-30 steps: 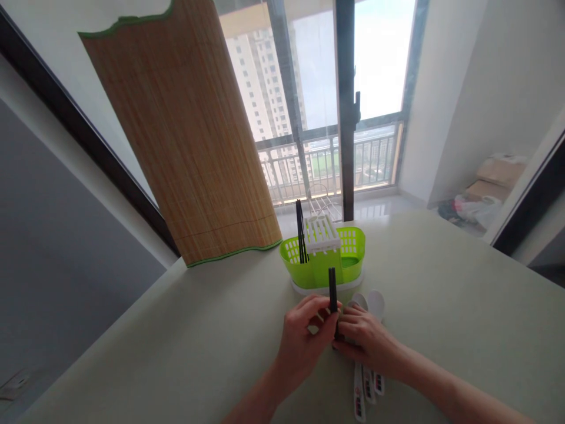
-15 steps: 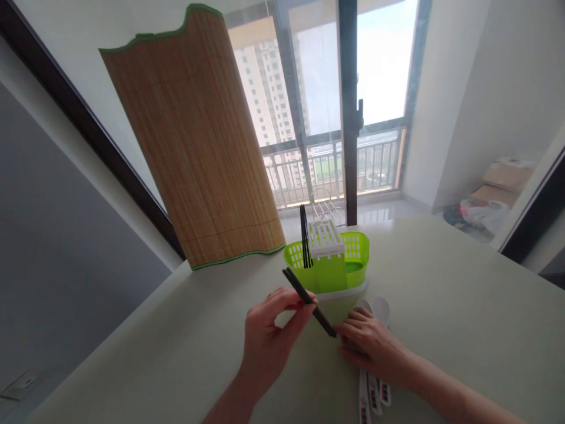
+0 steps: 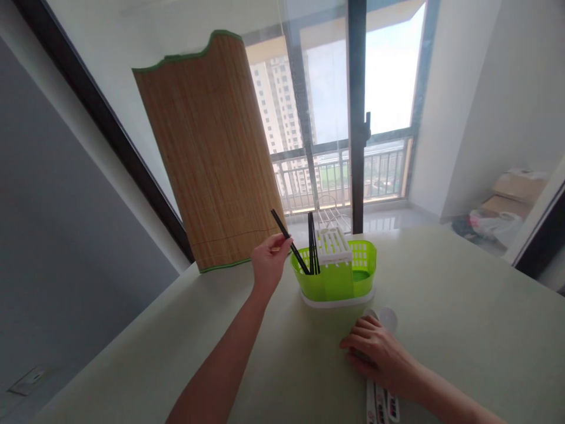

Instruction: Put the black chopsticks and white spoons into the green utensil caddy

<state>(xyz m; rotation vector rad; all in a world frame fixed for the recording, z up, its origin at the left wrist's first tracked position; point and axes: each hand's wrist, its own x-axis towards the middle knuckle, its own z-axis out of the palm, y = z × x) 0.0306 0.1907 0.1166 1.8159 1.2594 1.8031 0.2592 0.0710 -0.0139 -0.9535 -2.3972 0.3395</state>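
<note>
At the left end of the green cutlery caddy (image 3: 338, 277), your left hand (image 3: 268, 259) held one black chopstick (image 3: 289, 240) pinched between thumb and fingers. Its long axis ran on a slant: the upper end pointed up and to the left, above the hand, and the lower end dipped down and to the right, inside the caddy's left compartment. The hand lay just to the left of the caddy rim, near it but apart from it; only the stick crossed the rim. Standing chopsticks (image 3: 312, 252), also black and nearly upright, occupied that same compartment, and the held stick's lower tip met them near their base; whether it touched them could not be told. A white slotted insert (image 3: 334, 245) sat in the caddy's middle, to the right of the sticks.

Your right hand (image 3: 375, 352) rested well apart from the caddy, nearer to you, palm down on the pale tabletop (image 3: 463, 330) with its fingers loosely curled. It covered the upper handles of white spoons (image 3: 379, 406), whose labelled handle ends showed below the wrist and whose bowls peeped out past the fingertips, just short of the caddy's white base. Whether that hand gripped a spoon or merely pressed on the set could not be told.

Your left hand was thus the nearer one to the caddy.
</note>
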